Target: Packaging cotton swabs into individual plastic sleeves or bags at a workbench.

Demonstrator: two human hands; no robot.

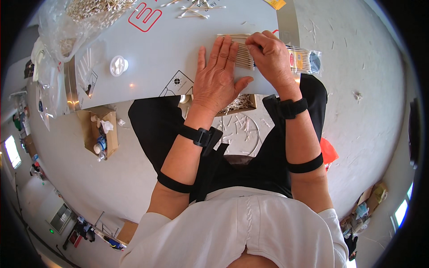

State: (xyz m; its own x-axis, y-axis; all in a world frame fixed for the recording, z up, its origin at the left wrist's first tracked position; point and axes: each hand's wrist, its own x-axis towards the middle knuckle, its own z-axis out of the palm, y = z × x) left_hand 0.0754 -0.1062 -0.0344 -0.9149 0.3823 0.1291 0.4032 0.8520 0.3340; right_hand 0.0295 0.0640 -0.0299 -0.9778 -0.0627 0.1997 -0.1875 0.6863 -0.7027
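Observation:
A row of cotton swabs (244,59) lies side by side near the table's front edge. My left hand (216,73) rests flat over the left end of the row, fingers stretched and thumb spread to the right. Over the row's right end, my right hand (271,56) is closed, with thumb and forefinger pinched together; whatever is between them is too small to make out. Just right of that hand lies a clear packet of cotton swabs (304,60) with a yellow and red label, partly hidden by the hand and reaching past the table's right edge.
Loose swabs (195,11) are scattered at the back of the grey table (152,58). A clear bag full of swabs (96,11) stands back left, near a small white tub (118,65). Below are a cardboard box (100,129) and a box of swabs (241,103).

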